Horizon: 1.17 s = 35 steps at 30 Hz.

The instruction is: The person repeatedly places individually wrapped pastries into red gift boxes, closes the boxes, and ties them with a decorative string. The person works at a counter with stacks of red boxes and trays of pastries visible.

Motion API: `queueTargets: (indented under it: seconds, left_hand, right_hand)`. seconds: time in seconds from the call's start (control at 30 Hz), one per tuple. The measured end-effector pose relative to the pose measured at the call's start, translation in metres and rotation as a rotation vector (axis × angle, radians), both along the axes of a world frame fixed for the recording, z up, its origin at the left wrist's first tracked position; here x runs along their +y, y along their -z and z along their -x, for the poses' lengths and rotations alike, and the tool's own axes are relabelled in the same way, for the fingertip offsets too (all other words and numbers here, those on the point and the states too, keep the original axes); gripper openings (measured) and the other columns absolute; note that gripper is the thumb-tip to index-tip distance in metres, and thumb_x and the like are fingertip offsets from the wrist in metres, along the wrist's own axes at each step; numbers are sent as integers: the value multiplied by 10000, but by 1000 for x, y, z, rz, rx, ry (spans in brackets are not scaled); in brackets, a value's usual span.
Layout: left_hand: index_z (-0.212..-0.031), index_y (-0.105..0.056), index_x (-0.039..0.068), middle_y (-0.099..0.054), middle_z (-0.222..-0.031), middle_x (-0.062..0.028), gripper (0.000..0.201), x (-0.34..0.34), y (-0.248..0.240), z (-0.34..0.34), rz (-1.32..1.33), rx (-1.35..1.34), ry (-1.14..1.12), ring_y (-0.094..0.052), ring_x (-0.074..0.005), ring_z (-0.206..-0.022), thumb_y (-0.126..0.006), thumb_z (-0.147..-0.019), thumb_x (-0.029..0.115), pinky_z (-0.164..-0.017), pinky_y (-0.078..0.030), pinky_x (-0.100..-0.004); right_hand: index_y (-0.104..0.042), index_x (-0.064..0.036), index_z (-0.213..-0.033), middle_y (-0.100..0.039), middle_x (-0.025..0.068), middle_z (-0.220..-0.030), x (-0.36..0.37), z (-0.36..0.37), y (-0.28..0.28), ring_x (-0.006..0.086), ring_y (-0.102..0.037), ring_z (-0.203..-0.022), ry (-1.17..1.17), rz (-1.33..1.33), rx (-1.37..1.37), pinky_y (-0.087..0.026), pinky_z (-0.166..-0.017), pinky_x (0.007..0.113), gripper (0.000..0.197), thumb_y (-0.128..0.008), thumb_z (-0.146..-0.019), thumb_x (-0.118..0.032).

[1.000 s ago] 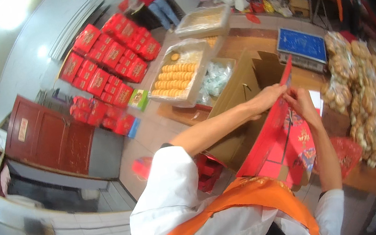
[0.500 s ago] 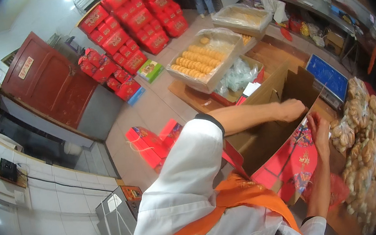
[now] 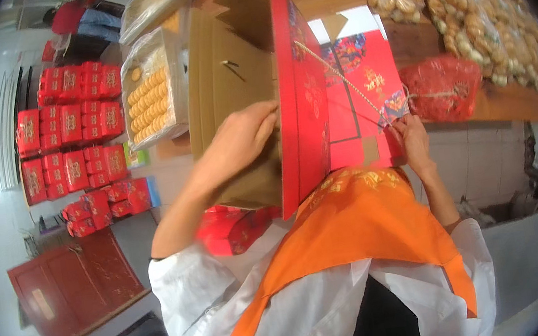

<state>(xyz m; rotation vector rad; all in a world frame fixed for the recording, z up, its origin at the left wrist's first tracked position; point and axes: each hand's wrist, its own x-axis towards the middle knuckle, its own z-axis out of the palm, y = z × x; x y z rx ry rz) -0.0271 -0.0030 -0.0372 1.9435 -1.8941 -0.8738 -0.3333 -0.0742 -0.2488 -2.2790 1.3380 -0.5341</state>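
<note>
A large red cardboard box (image 3: 302, 107) with a brown inside stands tilted in front of me, its opening to the left. My left hand (image 3: 245, 134) is inside it, fingers curled against the inner face of the red wall; their tips are hidden. A thin pale cord (image 3: 341, 77) runs from a hole in that wall's outer face down to the right. At its lower end my right hand (image 3: 411, 138) pinches it beside a flat red printed cardboard panel (image 3: 372, 78). Inside the box's far wall a short piece of cord (image 3: 231, 65) shows.
Trays of round cookies (image 3: 152, 100) stand left of the box. Bagged buns (image 3: 464, 3) are heaped at far right, near a red plastic bag (image 3: 442, 89). Red gift boxes (image 3: 69, 125) are stacked at left. Another red box (image 3: 233, 229) lies under my left arm. A person stands far back.
The view has turned strongly, so the box now sits upright across it. My right hand has drawn away from the box wall, pulling the cord taut. My left hand stays inside the box.
</note>
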Motion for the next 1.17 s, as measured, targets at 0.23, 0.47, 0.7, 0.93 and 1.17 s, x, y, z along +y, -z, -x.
queueTargets:
  seconds: [0.23, 0.47, 0.7, 0.93, 1.17]
  left_hand:
    - [-973, -546, -36, -586, -891, -236, 207, 22, 2, 10, -265, 133, -64, -582, -355, -814, -500, -847, 121, -720, -454, -371]
    - [-1027, -573, -34, -628, -913, -136, 238, 26, 1, 12, -327, 281, -171, -565, -142, -850, -562, -808, 57, -751, -460, -307]
    - [-1039, -570, -25, -619, -955, -128, 241, 29, 8, 12, -305, 322, -111, -556, -138, -887, -558, -817, 67, -779, -452, -300]
    - [-1023, -571, -30, -616, -930, -113, 218, 32, 10, 17, -279, 328, -110, -545, -121, -881, -542, -823, 51, -771, -452, -292]
    - [-1048, -570, -15, -616, -962, -127, 247, 31, 14, 12, -310, 363, -124, -545, -137, -895, -566, -812, 55, -787, -448, -291]
  right_hand:
    - [-568, -6, -938, -609, 45, -796, 22, -52, -67, 97, -577, -707, 5, -1029, -896, -472, -604, 250, 108, -555, -875, -93]
    - [-561, 16, -973, -615, 61, -848, 41, -107, -99, 95, -597, -784, -248, -1012, -1162, -500, -698, 225, 138, -538, -889, -92]
    - [-568, 18, -925, -618, 45, -764, 45, -117, -101, 70, -590, -726, -271, -1011, -1065, -489, -669, 208, 156, -538, -890, -132]
    - [-574, 7, -877, -611, 48, -726, 48, -123, -97, 71, -584, -685, -196, -776, -964, -473, -631, 226, 152, -561, -874, -144]
    - [-581, 3, -928, -618, 73, -815, 52, -126, -93, 102, -570, -751, -228, -684, -898, -471, -704, 237, 152, -568, -876, -139]
